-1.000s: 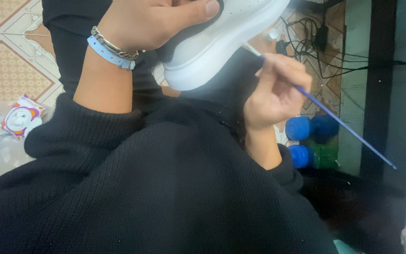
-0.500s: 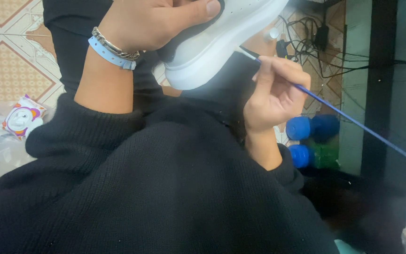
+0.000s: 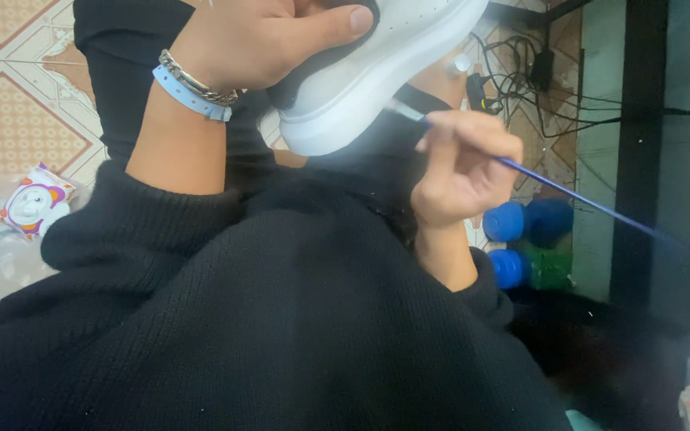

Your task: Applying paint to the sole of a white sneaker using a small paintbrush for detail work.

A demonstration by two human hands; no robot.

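Observation:
My left hand (image 3: 269, 40) grips a white sneaker (image 3: 377, 60) with a thick white sole, held up near the top of the view, thumb lying across its dark opening. On that wrist sit a light blue band and a metal bracelet (image 3: 193, 84). My right hand (image 3: 465, 164) pinches a thin blue-handled paintbrush (image 3: 569, 191); its tip touches the sole's lower edge and its handle slants down to the right. Both arms wear black knit sleeves (image 3: 281, 319).
Blue-capped bottles (image 3: 525, 223) stand on the tiled floor at the right. Tangled black cables and a plug (image 3: 533, 68) lie at the top right beside a dark post. A small printed packet (image 3: 33, 203) and clear plastic lie on the patterned tiles at the left.
My right hand has lifted slightly and the brush tip has slid along the sole's edge. The sneaker and my left hand stay in place.

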